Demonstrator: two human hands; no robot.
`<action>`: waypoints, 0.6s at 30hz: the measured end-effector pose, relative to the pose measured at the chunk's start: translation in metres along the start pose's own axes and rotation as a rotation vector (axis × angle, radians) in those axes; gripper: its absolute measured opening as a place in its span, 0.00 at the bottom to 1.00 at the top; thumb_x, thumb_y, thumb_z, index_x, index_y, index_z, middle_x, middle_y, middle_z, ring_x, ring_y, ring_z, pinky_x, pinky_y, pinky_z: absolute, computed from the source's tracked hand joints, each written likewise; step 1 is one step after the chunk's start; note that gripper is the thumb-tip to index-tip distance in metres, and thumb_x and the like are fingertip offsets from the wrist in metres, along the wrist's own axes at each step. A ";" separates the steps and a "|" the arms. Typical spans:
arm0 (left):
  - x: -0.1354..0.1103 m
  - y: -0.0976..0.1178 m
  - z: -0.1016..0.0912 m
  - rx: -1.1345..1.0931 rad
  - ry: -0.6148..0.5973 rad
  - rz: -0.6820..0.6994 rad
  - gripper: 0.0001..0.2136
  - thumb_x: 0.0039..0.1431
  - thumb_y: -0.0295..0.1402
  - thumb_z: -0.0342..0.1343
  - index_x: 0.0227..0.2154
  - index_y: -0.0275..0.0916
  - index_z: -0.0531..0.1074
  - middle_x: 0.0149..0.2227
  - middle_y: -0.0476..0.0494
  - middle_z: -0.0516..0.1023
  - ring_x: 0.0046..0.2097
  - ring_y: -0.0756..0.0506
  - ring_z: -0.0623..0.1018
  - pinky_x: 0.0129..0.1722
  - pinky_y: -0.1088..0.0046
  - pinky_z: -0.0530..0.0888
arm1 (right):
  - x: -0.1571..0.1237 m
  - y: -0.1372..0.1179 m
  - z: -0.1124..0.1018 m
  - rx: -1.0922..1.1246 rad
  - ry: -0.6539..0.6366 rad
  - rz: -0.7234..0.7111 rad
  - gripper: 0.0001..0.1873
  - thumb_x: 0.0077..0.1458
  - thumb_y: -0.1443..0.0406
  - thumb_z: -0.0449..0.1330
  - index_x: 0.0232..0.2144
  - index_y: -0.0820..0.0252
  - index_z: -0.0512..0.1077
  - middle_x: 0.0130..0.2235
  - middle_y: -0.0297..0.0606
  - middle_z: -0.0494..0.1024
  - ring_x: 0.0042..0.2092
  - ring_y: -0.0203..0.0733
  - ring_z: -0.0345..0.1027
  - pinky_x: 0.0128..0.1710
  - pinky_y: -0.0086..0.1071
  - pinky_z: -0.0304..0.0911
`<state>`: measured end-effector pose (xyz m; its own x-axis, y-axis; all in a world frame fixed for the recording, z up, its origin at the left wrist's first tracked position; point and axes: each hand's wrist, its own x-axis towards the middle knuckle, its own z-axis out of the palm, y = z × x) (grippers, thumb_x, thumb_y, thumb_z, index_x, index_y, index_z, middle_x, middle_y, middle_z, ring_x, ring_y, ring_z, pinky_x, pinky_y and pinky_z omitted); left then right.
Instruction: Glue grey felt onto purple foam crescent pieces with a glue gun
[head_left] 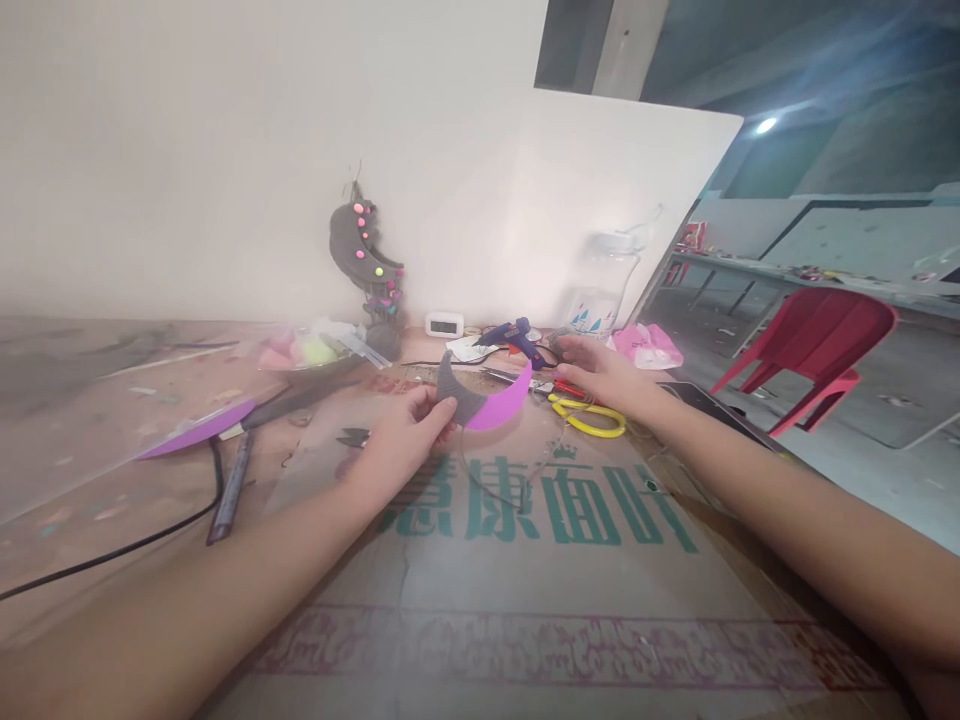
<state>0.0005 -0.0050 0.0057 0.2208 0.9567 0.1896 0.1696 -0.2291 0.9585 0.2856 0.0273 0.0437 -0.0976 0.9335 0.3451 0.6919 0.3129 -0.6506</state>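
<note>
My left hand (409, 430) pinches a crescent moon cutout (491, 400) at its lower left edge. Grey yarn is wound around the crescent's left part, while the right part is bare purple. A loose strand of grey yarn (495, 495) loops down from it over the cardboard and up to the right. My right hand (596, 375) is stretched out at the back right, thumb apart from the fingers, close to a blue glue gun (517, 338) and above yellow-handled scissors (592, 418). Its fingertips partly blend with grey material behind them.
Printed cardboard (525, 590) covers the table. At left lie a marker (231, 490), a purple piece (199, 430) and a black cable (135, 545). A decorated grey crescent (360, 245), a small white clock (444, 324) and a clear jar (604, 285) stand behind. A red chair (817, 340) is at right.
</note>
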 end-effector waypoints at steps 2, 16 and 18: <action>0.001 -0.001 0.000 -0.003 -0.010 -0.005 0.13 0.55 0.44 0.52 0.28 0.38 0.67 0.23 0.53 0.69 0.25 0.51 0.68 0.27 0.76 0.64 | 0.011 0.005 0.002 -0.064 -0.015 -0.026 0.30 0.53 0.60 0.59 0.57 0.58 0.61 0.58 0.46 0.66 0.55 0.51 0.64 0.54 0.46 0.61; -0.001 0.002 0.002 0.037 -0.012 0.006 0.12 0.56 0.43 0.51 0.27 0.39 0.66 0.23 0.53 0.68 0.26 0.51 0.67 0.27 0.76 0.63 | 0.094 0.017 0.050 -0.287 -0.050 0.110 0.17 0.46 0.64 0.65 0.41 0.62 0.75 0.40 0.41 0.80 0.42 0.48 0.73 0.41 0.33 0.64; -0.001 0.001 0.002 0.035 -0.013 0.007 0.11 0.56 0.42 0.51 0.27 0.39 0.66 0.23 0.52 0.69 0.26 0.51 0.68 0.27 0.76 0.63 | 0.092 0.015 0.050 -0.288 -0.022 0.104 0.18 0.47 0.63 0.64 0.43 0.62 0.74 0.41 0.43 0.79 0.43 0.49 0.72 0.42 0.34 0.64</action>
<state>0.0023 -0.0065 0.0063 0.2346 0.9527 0.1933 0.2016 -0.2423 0.9490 0.2513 0.1261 0.0319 -0.0292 0.9625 0.2695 0.8729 0.1559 -0.4623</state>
